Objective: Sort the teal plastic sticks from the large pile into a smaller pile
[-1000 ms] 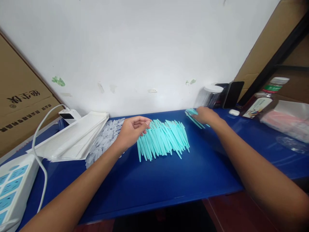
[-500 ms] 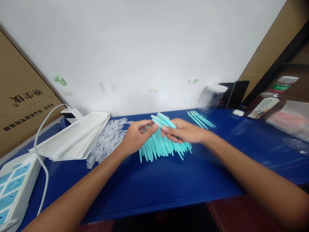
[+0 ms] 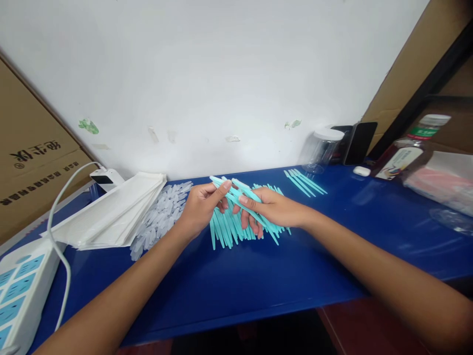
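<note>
slim turquoise sticks [image 3: 233, 195] held aslant, loose pile [image 3: 223, 229] beneath, small row [image 3: 301, 181] lying apart

Head camera, worn over there | looks from above the near side of the blue table [image 3: 229, 291] | faces forward, down, far wall [image 3: 221, 74] behind | close on left hand [image 3: 199, 208], right hand [image 3: 278, 207]

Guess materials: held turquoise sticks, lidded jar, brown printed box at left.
Turquoise sticks: likely plastic, smooth satin; even colour, soft sheen.
Jar: glossy clear plastic or glass, can't tell which; see-through body.
Box: probably cardboard, matte; plain brown surface, dark print.
</note>
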